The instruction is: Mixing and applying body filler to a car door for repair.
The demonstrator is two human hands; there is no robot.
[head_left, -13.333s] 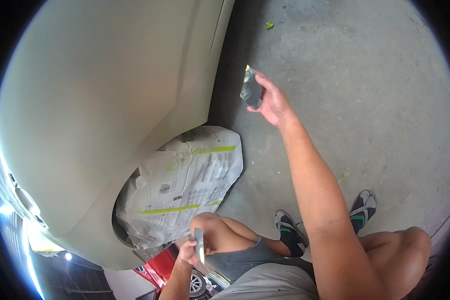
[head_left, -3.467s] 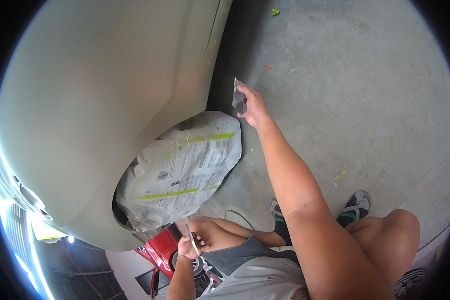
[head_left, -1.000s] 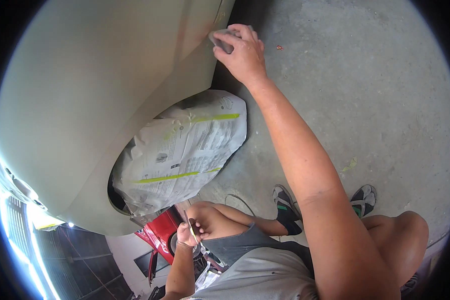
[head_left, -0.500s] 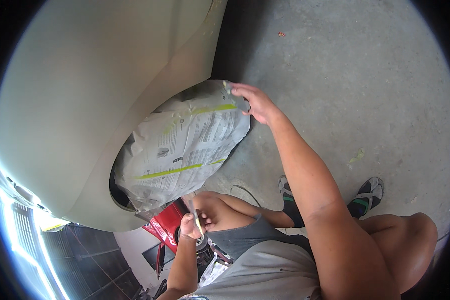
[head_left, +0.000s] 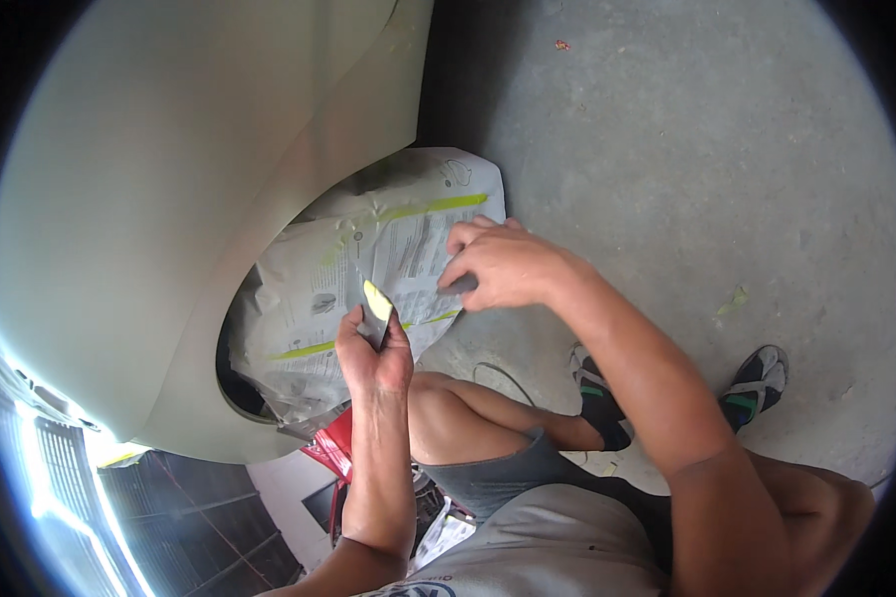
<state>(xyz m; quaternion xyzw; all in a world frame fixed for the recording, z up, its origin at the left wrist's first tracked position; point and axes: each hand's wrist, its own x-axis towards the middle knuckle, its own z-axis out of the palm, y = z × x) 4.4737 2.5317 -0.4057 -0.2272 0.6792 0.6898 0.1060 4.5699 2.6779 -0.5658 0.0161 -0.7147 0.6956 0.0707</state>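
Observation:
My left hand (head_left: pixel 376 353) is closed on a flat grey putty spreader (head_left: pixel 375 328) with a dab of yellow putty (head_left: pixel 377 300) on it. My right hand (head_left: pixel 508 264) hovers further right, over the edge of the masking paper (head_left: pixel 408 249), fingers bent around a small dark flat blade (head_left: pixel 460 285); the rest of that blade is hidden by the hand. The printed paper covers the wheel arch of a pale car body panel (head_left: pixel 129 219), with strips of yellow-green tape (head_left: pixel 309 350) across it.
The car panel fills the left side. Concrete floor (head_left: pixel 647 179) lies to the right, with my shoes (head_left: pixel 762 383) on it and a yellowish scrap (head_left: pixel 734 300) beyond. A red car (head_left: pixel 334 443) stands behind my left arm.
My left hand has risen from beside my knee to in front of the masking paper, bringing the spreader. My right hand has come down and nearer from the paper's upper corner.

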